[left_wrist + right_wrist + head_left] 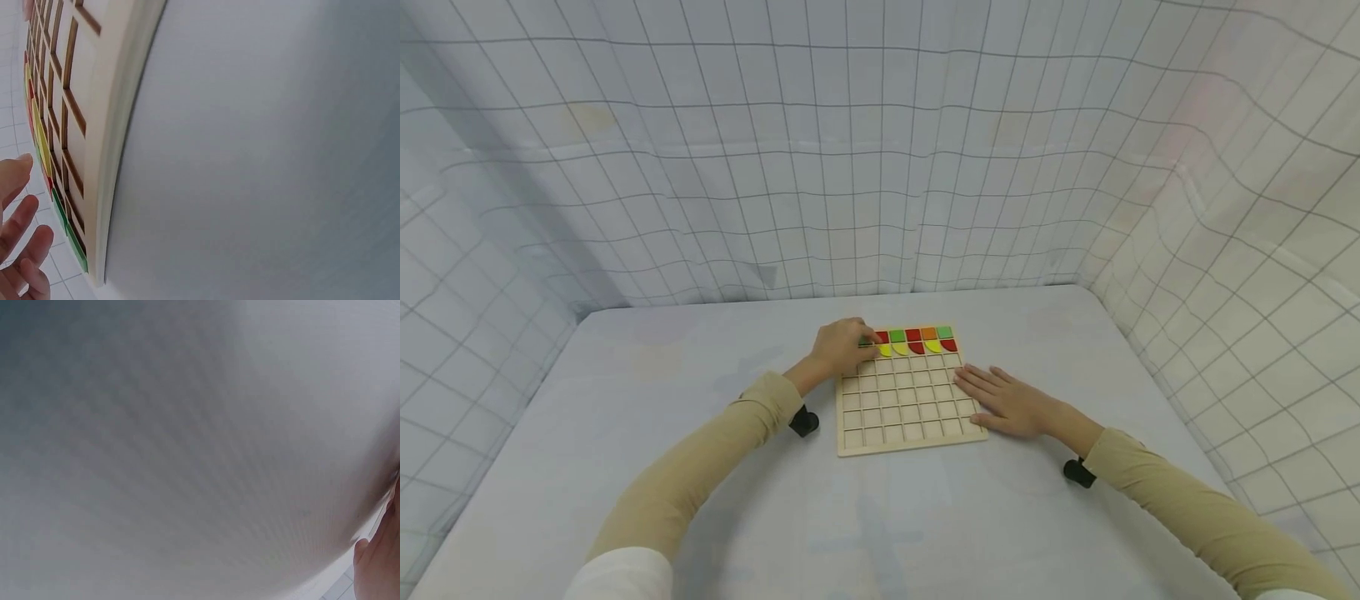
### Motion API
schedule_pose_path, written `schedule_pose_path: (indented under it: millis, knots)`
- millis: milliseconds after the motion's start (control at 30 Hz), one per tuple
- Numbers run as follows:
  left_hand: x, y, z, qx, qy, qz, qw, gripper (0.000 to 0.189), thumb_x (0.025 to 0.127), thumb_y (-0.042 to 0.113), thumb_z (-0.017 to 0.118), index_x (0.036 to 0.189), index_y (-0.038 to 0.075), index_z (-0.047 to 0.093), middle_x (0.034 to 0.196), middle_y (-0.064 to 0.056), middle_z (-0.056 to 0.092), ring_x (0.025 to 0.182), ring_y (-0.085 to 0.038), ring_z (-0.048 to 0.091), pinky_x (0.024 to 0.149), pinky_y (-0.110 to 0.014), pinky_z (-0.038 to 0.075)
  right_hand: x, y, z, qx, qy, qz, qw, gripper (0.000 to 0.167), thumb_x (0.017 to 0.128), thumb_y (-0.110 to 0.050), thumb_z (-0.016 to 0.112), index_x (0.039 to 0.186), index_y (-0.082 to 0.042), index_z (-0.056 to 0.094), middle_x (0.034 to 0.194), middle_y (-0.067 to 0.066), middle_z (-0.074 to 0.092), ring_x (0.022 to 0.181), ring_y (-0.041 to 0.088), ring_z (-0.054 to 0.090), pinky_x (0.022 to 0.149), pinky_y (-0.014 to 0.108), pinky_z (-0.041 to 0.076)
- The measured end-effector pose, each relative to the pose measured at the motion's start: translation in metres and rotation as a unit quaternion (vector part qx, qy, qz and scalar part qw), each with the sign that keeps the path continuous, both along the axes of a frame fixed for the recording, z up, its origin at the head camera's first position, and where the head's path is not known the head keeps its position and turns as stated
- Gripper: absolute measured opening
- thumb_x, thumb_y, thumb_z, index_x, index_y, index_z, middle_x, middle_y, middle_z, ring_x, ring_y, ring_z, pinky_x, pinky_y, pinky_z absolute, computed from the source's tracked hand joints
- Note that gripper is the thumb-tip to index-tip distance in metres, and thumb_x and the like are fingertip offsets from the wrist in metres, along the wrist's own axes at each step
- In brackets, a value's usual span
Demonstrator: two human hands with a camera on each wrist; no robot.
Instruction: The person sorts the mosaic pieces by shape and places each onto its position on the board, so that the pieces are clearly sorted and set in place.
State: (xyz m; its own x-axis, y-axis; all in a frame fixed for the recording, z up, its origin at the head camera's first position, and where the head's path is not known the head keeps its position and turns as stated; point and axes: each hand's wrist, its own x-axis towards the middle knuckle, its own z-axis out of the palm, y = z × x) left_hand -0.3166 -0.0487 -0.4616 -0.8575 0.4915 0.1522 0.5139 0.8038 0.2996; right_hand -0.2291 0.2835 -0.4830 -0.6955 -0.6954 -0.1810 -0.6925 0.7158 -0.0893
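Observation:
A square wooden grid board lies on the table, its far row filled with red, green, orange and light green square tiles. Yellow and red rounded tiles sit in the second row. At the far left corner, my left hand reaches over these rows and hides some cells. The left wrist view has its thumb and loosely bent fingers beside the tiled edge, with nothing seen between them. Flat across the board's right edge rests my right hand, fingers straight; only part of it shows in the right wrist view.
A pale cloth covers the table around the board. White grid-patterned sheets hang behind it and on both sides. Black wrist cameras are strapped under both forearms.

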Motion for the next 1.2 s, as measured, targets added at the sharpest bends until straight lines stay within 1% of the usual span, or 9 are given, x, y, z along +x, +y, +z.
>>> schedule_pose_path:
  millis: [133,233,333,533,667,867,967,1033,1200]
  knots:
    - [0.004,-0.007,0.006,0.001,0.013,0.003,0.9999,0.022,0.086,0.033,0.071,0.102,0.019,0.076,0.099,-0.001,0.069,0.077,-0.016,0.065,0.054,-0.027,0.050,0.000,-0.002,0.001,0.001,0.004,0.004,1.0000,0.070,0.102,-0.050,0.033,0.156,-0.013,0.009,0.163,0.003,0.006,0.151,0.024,0.007,0.119,0.052,0.014]
    - [0.007,-0.013,0.010,0.003,0.014,0.008,0.9999,0.022,0.086,0.033,0.071,0.103,0.019,0.076,0.098,-0.001,0.069,0.073,-0.015,0.062,0.049,-0.024,0.046,0.001,-0.004,0.001,0.001,0.005,0.005,1.0000,0.070,0.102,-0.050,0.034,0.155,-0.012,0.010,0.163,0.004,0.007,0.150,0.024,0.008,0.119,0.052,0.015]
    - [0.010,-0.019,0.012,0.004,0.013,0.015,0.9998,0.023,0.086,0.034,0.071,0.104,0.019,0.075,0.098,-0.001,0.069,0.073,-0.014,0.062,0.048,-0.023,0.043,0.002,-0.006,0.003,-0.001,0.001,0.002,1.0000,0.070,0.101,-0.049,0.035,0.155,-0.011,0.011,0.163,0.005,0.008,0.150,0.025,0.009,0.118,0.053,0.015]
    - [0.018,-0.033,0.015,0.018,0.014,0.032,0.9992,0.023,0.084,0.034,0.073,0.103,0.019,0.076,0.096,0.000,0.070,0.071,-0.015,0.061,0.045,-0.024,0.041,0.002,-0.007,0.002,0.001,0.003,0.000,1.0000,0.070,0.101,-0.050,0.035,0.155,-0.012,0.012,0.163,0.004,0.008,0.150,0.024,0.009,0.119,0.052,0.015]
    - [0.023,-0.046,0.018,0.020,0.027,0.040,0.9986,0.024,0.083,0.033,0.074,0.102,0.019,0.076,0.095,0.001,0.070,0.070,-0.016,0.060,0.044,-0.023,0.039,0.002,-0.007,0.000,0.003,0.008,0.001,1.0000,0.071,0.101,-0.051,0.033,0.155,-0.012,0.011,0.163,0.004,0.008,0.150,0.024,0.009,0.118,0.053,0.015]
    - [0.028,-0.068,0.025,0.017,0.043,0.050,0.9977,0.024,0.082,0.032,0.076,0.102,0.019,0.076,0.095,-0.001,0.070,0.066,-0.015,0.058,0.043,-0.022,0.037,0.002,-0.006,0.000,-0.004,0.005,-0.003,1.0000,0.071,0.101,-0.051,0.034,0.155,-0.012,0.011,0.163,0.004,0.007,0.150,0.025,0.009,0.118,0.053,0.015]
    - [0.031,-0.078,0.029,0.019,0.037,0.057,0.9975,0.025,0.082,0.031,0.076,0.103,0.018,0.076,0.096,-0.003,0.070,0.065,-0.016,0.058,0.045,-0.023,0.038,0.002,-0.006,0.001,-0.005,0.005,-0.004,1.0000,0.071,0.101,-0.051,0.035,0.155,-0.012,0.012,0.163,0.004,0.008,0.150,0.025,0.009,0.118,0.054,0.015]
    - [0.033,-0.084,0.029,0.024,0.030,0.064,0.9973,0.026,0.082,0.031,0.075,0.103,0.017,0.075,0.096,-0.004,0.070,0.067,-0.016,0.059,0.046,-0.023,0.040,0.003,-0.006,0.000,-0.001,0.007,-0.005,1.0000,0.071,0.101,-0.052,0.035,0.155,-0.012,0.012,0.163,0.004,0.009,0.150,0.025,0.010,0.118,0.054,0.016]
    - [0.042,-0.100,0.023,0.024,0.012,0.088,0.9958,0.027,0.082,0.033,0.075,0.104,0.017,0.076,0.097,-0.002,0.071,0.072,-0.015,0.061,0.051,-0.023,0.043,0.004,-0.005,0.000,0.003,0.011,-0.008,0.9999,0.071,0.100,-0.052,0.034,0.155,-0.012,0.014,0.163,0.004,0.010,0.150,0.026,0.010,0.118,0.054,0.016]
